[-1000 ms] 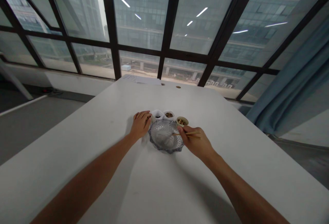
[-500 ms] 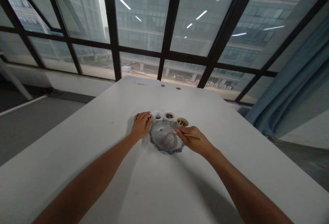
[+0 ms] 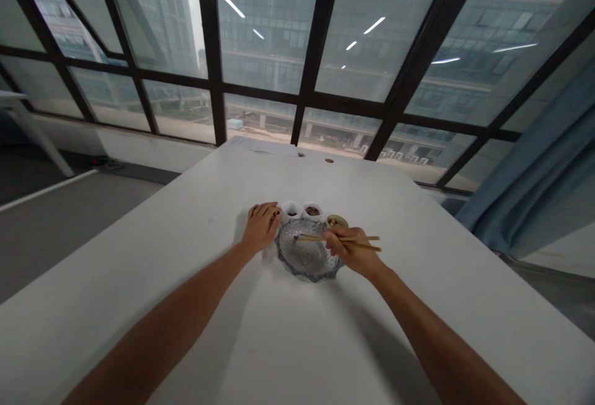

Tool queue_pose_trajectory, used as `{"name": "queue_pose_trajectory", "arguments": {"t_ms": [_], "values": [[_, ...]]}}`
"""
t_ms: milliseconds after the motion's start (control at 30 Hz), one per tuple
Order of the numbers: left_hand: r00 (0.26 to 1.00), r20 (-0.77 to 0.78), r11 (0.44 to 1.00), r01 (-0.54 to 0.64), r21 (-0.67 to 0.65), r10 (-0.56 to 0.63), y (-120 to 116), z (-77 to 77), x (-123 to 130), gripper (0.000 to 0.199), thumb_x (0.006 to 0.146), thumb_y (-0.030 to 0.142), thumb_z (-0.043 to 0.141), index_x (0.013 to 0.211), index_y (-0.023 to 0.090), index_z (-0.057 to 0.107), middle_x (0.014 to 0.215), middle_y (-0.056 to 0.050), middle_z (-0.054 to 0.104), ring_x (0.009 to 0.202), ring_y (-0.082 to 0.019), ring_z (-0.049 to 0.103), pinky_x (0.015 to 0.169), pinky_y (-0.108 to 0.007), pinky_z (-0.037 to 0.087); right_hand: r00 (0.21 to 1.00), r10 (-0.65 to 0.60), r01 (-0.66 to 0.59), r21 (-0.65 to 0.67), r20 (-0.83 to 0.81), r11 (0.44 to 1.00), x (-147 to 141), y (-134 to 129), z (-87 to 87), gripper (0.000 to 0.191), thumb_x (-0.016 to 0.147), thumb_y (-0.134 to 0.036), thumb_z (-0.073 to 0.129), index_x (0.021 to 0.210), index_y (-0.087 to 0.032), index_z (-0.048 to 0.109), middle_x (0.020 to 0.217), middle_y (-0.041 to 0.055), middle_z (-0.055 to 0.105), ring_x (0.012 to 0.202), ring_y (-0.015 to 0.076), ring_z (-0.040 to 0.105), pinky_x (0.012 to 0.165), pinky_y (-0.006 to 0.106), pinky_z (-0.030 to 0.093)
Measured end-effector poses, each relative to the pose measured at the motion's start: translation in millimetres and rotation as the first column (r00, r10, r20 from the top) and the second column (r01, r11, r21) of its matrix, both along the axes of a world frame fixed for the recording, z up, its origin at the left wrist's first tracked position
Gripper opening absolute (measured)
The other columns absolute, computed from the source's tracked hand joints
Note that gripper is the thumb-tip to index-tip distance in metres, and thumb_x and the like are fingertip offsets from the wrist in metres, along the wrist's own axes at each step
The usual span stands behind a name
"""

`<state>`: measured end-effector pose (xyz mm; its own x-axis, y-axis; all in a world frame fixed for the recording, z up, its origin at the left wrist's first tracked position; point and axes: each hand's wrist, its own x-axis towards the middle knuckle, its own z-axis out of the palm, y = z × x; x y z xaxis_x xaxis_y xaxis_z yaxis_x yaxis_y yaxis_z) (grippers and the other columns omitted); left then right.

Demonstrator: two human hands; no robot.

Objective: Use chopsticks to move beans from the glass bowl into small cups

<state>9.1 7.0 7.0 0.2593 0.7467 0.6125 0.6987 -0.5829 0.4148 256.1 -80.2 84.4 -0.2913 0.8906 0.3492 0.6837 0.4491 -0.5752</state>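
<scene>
A clear patterned glass bowl sits on the white table. My right hand is closed on a pair of wooden chopsticks, whose tips reach over the bowl's left part, by a small dark piece. At the bowl's upper left is my left hand, fingers bent, beside a white cup with dark bits. What it holds, if anything, is hidden. A second white cup has brownish pieces. The yellowish cup is partly covered by my right hand.
White papers lie at the far edge of the white table, near two round holes. Beyond stands a dark-framed window. A blue curtain hangs at the right, and part of another table shows at the left.
The view has shifted slightly, moving the scene to the right. The chopsticks now lie flatter and point left across the bowl, with their tips in plain sight. My left hand stays beside the bowl.
</scene>
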Motion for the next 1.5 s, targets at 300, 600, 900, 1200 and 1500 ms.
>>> {"name": "queue_pose_trajectory", "arguments": {"t_ms": [300, 600, 900, 1200, 1500], "values": [[1.0, -0.002, 1.0, -0.005, -0.028, 0.005, -2, 2.2, 0, 0.027, 0.098, 0.029, 0.039, 0.113, 0.023, 0.06, 0.129, -0.007, 0.063, 0.124, -0.021, 0.054, 0.113, -0.047, 0.03, 0.996, 0.073, -0.072, -0.014, 0.043, 0.997, -9, 6, 9.8, 0.05, 0.098, -0.048, 0.04, 0.06, -0.02, 0.058, 0.049, 0.0, 0.06, 0.049, 0.0137, 0.059, 0.053, 0.025, 0.046], [1.0, 0.001, 1.0, -0.007, -0.021, 0.007, -3, 3.8, 1, 0.027, 0.098, 0.029, 0.038, 0.111, 0.024, 0.061, 0.128, -0.006, 0.064, 0.123, -0.021, 0.054, 0.112, -0.046, 0.031, 0.994, -0.086, 0.088, 0.023, -0.065, 0.996, -13, -3, 6.6, 0.05, 0.097, -0.053, 0.042, 0.064, -0.02, 0.06, 0.055, 0.0019, 0.065, 0.046, 0.0143, 0.06, 0.046, 0.025, 0.046], [1.0, 0.001, 1.0, -0.007, -0.013, 0.007, -2, 1.3, 1, 0.027, 0.098, 0.03, 0.038, 0.112, 0.024, 0.06, 0.129, -0.006, 0.063, 0.123, -0.021, 0.053, 0.113, -0.046, 0.03, 0.975, -0.199, 0.198, -0.02, -0.098, 0.98, -23, -10, -3.3, 0.054, 0.097, -0.058, 0.037, 0.061, -0.022, 0.054, 0.051, 0.0024, 0.064, 0.043, 0.0144, 0.058, 0.041, 0.024, 0.044], [1.0, 0.0, 1.0, 0.0, -0.012, 0.0, -2, 2.7, 2, 0.027, 0.098, 0.029, 0.038, 0.112, 0.024, 0.061, 0.129, -0.006, 0.063, 0.123, -0.021, 0.053, 0.112, -0.046, 0.031, 0.986, -0.167, 0.167, 0.01, -0.024, 0.986, -30, -9, 0.2, 0.047, 0.099, -0.05, 0.038, 0.063, -0.023, 0.054, 0.053, 0.0014, 0.064, 0.048, 0.0157, 0.061, 0.048, 0.026, 0.045], [1.0, 0.009, 1.0, 0.0, -0.01, 0.0, -2, 2.1, 2, 0.027, 0.098, 0.029, 0.039, 0.112, 0.023, 0.061, 0.129, -0.007, 0.063, 0.123, -0.021, 0.054, 0.112, -0.047, 0.031, 0.983, 0.077, -0.096, 0.111, 0.168, 0.989, -34, -3, 12.4, 0.049, 0.1, -0.044, 0.035, 0.058, -0.022, 0.047, 0.051, 0.0002, 0.055, 0.047, 0.0134, 0.053, 0.053, 0.026, 0.038]]}}
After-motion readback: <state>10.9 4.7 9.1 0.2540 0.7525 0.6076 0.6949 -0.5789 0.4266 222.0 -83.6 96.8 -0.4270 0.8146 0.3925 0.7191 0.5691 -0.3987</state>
